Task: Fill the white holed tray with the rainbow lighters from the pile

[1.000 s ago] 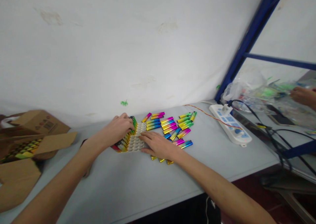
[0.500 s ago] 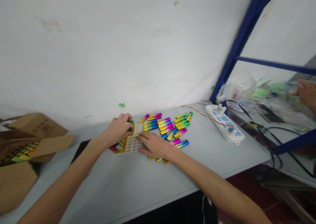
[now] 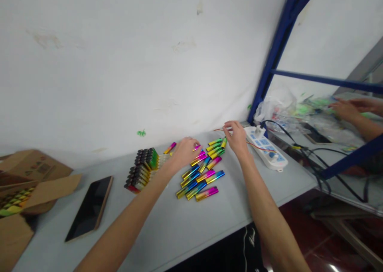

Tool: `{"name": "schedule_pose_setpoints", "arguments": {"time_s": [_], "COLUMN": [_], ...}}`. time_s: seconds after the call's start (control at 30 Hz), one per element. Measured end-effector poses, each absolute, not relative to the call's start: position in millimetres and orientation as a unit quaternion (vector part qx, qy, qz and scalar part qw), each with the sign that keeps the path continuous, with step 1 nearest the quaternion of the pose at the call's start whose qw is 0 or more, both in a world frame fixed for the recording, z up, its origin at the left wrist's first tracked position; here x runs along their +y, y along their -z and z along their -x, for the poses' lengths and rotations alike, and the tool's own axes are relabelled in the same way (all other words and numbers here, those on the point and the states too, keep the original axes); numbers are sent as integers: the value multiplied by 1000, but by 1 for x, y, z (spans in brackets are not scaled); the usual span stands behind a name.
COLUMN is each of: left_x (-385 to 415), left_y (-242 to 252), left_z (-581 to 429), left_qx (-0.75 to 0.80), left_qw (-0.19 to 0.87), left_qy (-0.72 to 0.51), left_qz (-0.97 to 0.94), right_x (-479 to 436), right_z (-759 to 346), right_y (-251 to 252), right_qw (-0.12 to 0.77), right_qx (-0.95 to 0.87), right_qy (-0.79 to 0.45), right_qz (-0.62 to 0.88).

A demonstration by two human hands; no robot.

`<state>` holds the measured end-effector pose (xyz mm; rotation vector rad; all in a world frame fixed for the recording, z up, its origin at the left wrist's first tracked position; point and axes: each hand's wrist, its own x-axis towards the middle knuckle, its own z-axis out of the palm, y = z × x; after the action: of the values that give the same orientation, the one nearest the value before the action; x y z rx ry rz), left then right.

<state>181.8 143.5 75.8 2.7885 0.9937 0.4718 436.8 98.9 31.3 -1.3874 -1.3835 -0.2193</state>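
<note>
Rainbow lighters lie loose and flat at 3 o'clock of the part-filled tray, presumably to keep them within my reach. My left hand curls over the heap's 11 o'clock edge. My right hand hovers narrow-fingered at 1 o'clock, and I cannot tell what either holds.

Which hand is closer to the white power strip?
Right. The right hand is just beside the near end of the power strip; the left hand is farther off, on the loose lighters.
</note>
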Motion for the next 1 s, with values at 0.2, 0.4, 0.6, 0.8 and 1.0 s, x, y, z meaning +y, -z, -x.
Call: {"name": "schedule_pose_setpoints", "arguments": {"time_s": [0.2, 0.4, 0.6, 0.8, 1.0], "left_x": [131, 140, 143, 145, 159], "left_y": [-41, -42, -37, -32, -50], "left_z": [-253, -282, -288, -293, -276], "left_qx": [317, 336, 354, 351, 359], "left_qw": [58, 54, 54, 82, 161], "left_qy": [-54, -22, -8, -31, -118], "left_qz": [-945, -940, -934, -932, -912], "right_x": [90, 86, 87, 91, 91], "right_z": [-452, -447, -440, -444, -443], "right_y": [-36, -41, -42, -39, -22], "right_qw": [589, 584, 597, 598, 393], "right_qx": [-501, -485, -490, -498, -470], "right_qy": [176, 183, 157, 146, 36], "right_qz": [609, 624, 616, 610, 789]}}
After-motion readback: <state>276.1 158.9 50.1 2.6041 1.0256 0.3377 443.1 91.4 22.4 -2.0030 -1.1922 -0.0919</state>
